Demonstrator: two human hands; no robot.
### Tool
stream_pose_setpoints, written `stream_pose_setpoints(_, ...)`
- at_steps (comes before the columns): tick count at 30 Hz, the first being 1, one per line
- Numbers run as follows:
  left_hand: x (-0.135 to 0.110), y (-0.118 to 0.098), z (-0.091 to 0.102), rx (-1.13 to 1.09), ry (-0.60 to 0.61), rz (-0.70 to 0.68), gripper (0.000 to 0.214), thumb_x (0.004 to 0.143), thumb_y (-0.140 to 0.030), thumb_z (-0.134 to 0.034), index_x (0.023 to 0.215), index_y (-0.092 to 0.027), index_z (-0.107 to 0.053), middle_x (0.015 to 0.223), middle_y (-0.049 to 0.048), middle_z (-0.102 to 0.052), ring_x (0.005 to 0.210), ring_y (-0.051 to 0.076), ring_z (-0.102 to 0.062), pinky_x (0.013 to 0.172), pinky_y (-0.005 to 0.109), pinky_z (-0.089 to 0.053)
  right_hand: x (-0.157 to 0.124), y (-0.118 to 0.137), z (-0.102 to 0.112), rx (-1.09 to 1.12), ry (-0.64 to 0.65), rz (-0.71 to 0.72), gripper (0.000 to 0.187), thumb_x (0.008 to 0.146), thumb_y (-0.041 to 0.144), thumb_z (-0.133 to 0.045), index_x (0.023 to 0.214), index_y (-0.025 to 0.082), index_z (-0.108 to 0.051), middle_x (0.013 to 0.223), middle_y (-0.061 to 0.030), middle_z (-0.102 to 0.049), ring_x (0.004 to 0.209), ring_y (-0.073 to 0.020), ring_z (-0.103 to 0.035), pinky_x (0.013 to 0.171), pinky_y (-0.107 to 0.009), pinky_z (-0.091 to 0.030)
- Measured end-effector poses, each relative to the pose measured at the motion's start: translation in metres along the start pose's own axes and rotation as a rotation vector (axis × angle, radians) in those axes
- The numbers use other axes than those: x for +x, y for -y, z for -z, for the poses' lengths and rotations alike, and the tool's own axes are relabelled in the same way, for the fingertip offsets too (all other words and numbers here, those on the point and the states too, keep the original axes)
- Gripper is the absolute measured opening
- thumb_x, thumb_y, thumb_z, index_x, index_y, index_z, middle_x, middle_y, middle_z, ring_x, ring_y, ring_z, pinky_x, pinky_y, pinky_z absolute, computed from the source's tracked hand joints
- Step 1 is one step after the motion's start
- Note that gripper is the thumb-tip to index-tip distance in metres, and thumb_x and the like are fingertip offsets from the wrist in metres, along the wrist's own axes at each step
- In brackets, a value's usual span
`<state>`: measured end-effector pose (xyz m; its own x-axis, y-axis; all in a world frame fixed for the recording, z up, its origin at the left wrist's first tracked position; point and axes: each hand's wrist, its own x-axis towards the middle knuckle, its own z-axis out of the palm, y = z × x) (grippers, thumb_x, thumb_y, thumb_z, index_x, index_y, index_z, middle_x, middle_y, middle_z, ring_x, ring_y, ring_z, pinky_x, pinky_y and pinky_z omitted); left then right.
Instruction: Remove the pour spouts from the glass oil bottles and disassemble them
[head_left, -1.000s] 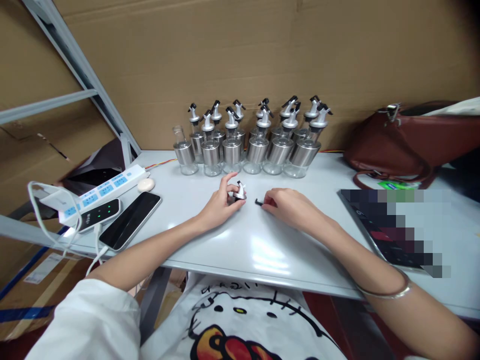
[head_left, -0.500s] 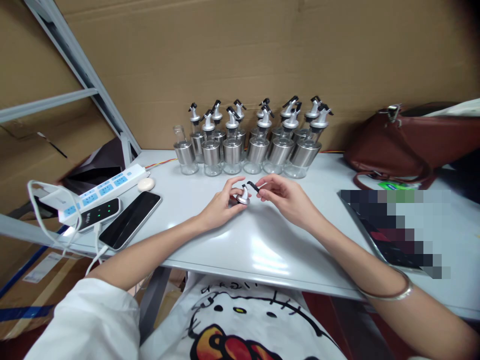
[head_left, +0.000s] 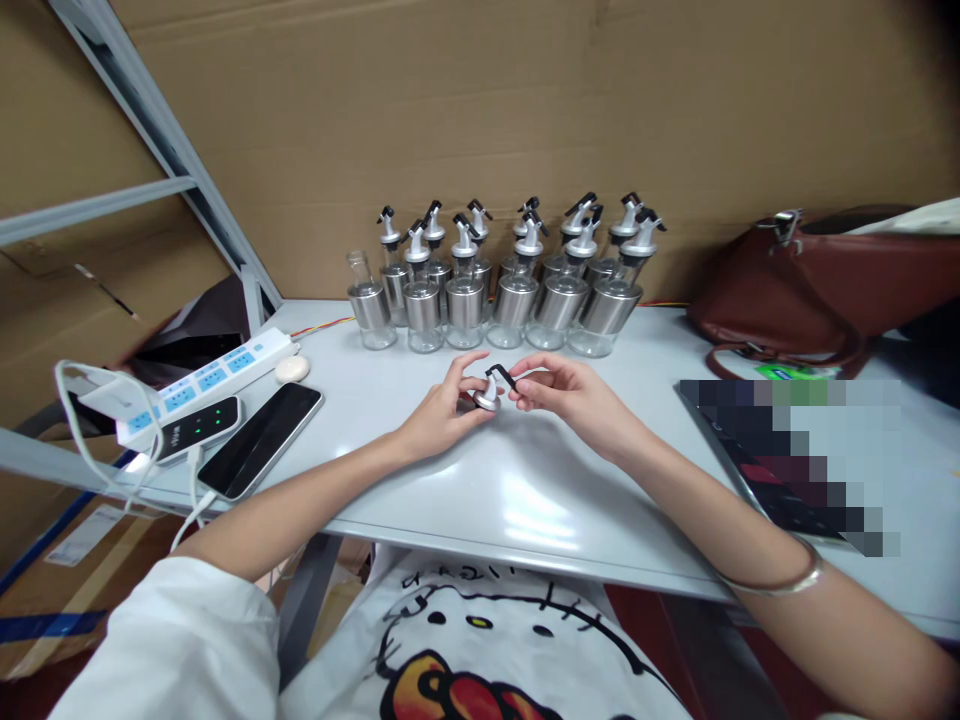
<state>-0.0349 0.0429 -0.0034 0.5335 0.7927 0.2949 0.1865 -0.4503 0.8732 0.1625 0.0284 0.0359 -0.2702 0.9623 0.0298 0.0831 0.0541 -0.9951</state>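
Between the fingers of my left hand (head_left: pixel 444 412) is a silver pourer spout (head_left: pixel 487 399), its tip pointing up. My right hand (head_left: pixel 564 388) pinches a small black flip cap (head_left: pixel 503 375), whose far end meets the spout's tip; whether it is attached there I cannot tell. Behind my hands stand several glass bottles with steel sleeves, most topped with silver-and-black pourers. The leftmost bottle (head_left: pixel 371 312) has a bare neck with no pourer on it.
On the left lie a phone (head_left: pixel 262 442), a white power strip (head_left: pixel 214 385), a black device with green lights (head_left: pixel 201 430) and a round cream case (head_left: pixel 292 370). A brown handbag (head_left: pixel 817 280) and a partly blurred dark tablet-like object (head_left: pixel 757 470) are at the right.
My right hand has moved slightly left, bringing the black flip cap from just beside the spout onto its tip. My left hand stays in place with the spout.
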Motion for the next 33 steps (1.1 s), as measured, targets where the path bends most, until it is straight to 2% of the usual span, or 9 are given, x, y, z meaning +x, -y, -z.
stream_pose_setpoints(17,-0.0011,-0.0032,0.0004,0.010,0.031,-0.037,0.062,0.084,-0.019,-0.058,0.137,-0.023,-0.027,0.104,0.0065,-0.066,0.094,0.015,-0.062,0.087,0.029,-0.044,0.0023,-0.0006,-0.0016,0.109,-0.001,-0.105,0.035,0.061,0.037,-0.076,0.085,0.016,-0.061,0.067,0.0012,-0.066,0.060,-0.0101,-0.056,0.067,-0.028,-0.047)
stream_pose_setpoints(24,-0.0010,-0.0053,0.0010,0.075,0.024,-0.011,0.054,0.083,-0.019,-0.059,0.133,-0.018,-0.038,0.106,0.0086,-0.066,0.096,0.017,-0.061,0.085,0.029,-0.046,0.0024,-0.0006,-0.0028,0.035,-0.004,-0.070,0.028,0.064,0.034,-0.072,0.083,0.017,-0.061,0.066,0.0012,-0.065,0.061,-0.0118,-0.057,0.067,-0.029,-0.047)
stream_pose_setpoints(28,-0.0012,-0.0053,0.0012,0.116,0.010,-0.029,0.053,0.082,-0.017,-0.061,0.132,-0.018,-0.042,0.106,0.0074,-0.067,0.094,0.017,-0.062,0.085,0.029,-0.047,0.0037,-0.0036,-0.0019,-0.002,0.016,-0.069,0.029,0.061,0.032,-0.074,0.081,0.017,-0.059,0.067,0.0012,-0.065,0.062,-0.0129,-0.059,0.066,-0.030,-0.047)
stream_pose_setpoints(33,-0.0011,-0.0026,0.0021,0.126,-0.022,-0.064,0.054,0.080,-0.015,-0.064,0.131,-0.018,-0.046,0.107,0.0061,-0.067,0.096,0.016,-0.063,0.092,0.030,-0.046,0.0051,-0.0074,0.0000,-0.068,0.013,-0.019,0.027,0.061,0.035,-0.074,0.074,0.017,-0.059,0.065,0.0003,-0.065,0.064,-0.0144,-0.060,0.066,-0.030,-0.046)
